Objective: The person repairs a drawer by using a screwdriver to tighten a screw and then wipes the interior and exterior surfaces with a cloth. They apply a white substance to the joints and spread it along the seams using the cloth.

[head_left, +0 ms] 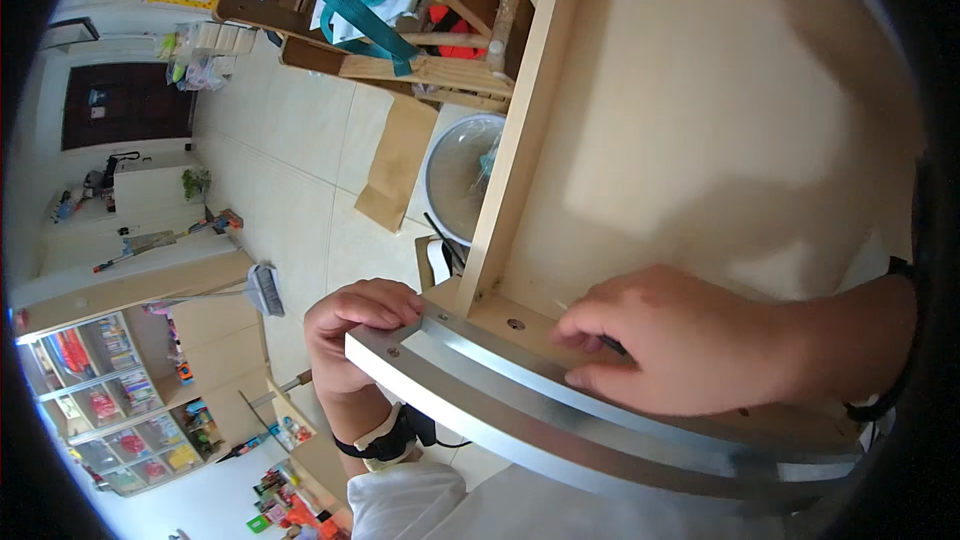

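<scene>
Rail (560,458) end against left hand (350,328); wide panel (700,90) beyond.

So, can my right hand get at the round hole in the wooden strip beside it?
Probably yes: your right hand is close to the round hole, and nothing covers that spot on the wooden strip. The silver metal frame runs alongside without crossing it.

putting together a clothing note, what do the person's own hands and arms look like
The left hand is bare, with a black strap and a pale beige band at the wrist, a thin black cord and a white sleeve. The right hand is bare too, with a black band at the wrist.
</scene>
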`<act>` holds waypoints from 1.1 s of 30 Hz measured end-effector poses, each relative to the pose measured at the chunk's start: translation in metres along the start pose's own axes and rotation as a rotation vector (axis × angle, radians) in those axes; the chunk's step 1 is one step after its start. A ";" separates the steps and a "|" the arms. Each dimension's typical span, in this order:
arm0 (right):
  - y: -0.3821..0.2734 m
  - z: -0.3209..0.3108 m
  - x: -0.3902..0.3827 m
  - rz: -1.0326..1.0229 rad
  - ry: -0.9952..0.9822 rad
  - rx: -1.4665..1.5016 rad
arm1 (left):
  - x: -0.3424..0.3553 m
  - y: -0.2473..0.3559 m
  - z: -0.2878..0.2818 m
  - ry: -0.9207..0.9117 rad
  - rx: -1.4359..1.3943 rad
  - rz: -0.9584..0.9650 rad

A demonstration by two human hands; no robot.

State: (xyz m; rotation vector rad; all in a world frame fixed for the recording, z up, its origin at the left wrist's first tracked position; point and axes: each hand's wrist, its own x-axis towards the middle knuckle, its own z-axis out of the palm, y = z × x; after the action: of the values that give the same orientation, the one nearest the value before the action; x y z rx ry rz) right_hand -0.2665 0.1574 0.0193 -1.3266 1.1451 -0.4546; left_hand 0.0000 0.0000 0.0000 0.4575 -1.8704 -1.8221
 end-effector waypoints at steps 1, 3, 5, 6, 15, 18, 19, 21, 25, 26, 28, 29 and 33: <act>-0.002 0.007 -0.002 -0.057 0.029 -0.008 | 0.000 0.004 0.000 -0.014 0.039 -0.023; 0.004 0.016 -0.003 -0.144 0.070 -0.026 | 0.003 0.002 0.001 -0.035 0.095 -0.025; 0.019 0.017 0.000 -0.202 0.091 -0.050 | 0.010 -0.011 0.003 -0.048 0.127 0.017; 0.020 0.019 -0.001 -0.222 0.096 -0.048 | 0.013 -0.009 0.004 -0.044 0.136 -0.014; 0.018 0.027 -0.002 -0.377 0.238 -0.078 | 0.008 -0.008 -0.002 -0.053 0.254 0.061; 0.015 0.031 -0.006 -0.360 0.269 -0.061 | 0.011 -0.009 -0.015 -0.240 0.268 0.101; 0.014 0.032 -0.006 -0.365 0.285 -0.067 | 0.010 -0.010 -0.015 -0.238 0.263 0.102; 0.015 0.036 -0.004 -0.378 0.316 -0.079 | 0.008 -0.010 -0.013 -0.216 0.259 0.102; 0.014 0.037 -0.005 -0.363 0.322 -0.080 | 0.005 -0.010 -0.011 -0.170 0.239 0.072; 0.013 0.036 -0.005 -0.350 0.313 -0.079 | 0.005 -0.010 -0.010 -0.167 0.228 0.057; 0.012 0.037 -0.006 -0.325 0.310 -0.065 | 0.008 -0.011 0.004 -0.044 0.173 0.049; 0.012 0.038 -0.007 -0.316 0.317 -0.052 | 0.010 -0.012 0.008 0.016 0.145 0.045; 0.016 0.038 -0.004 -0.271 0.235 -0.055 | 0.007 -0.012 0.009 0.030 0.153 0.027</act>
State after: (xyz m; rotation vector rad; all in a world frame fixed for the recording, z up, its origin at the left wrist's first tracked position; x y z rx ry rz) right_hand -0.2412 0.1846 0.0003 -1.5139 1.1794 -0.7985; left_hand -0.0119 0.0026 -0.0114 0.5074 -1.9942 -1.6523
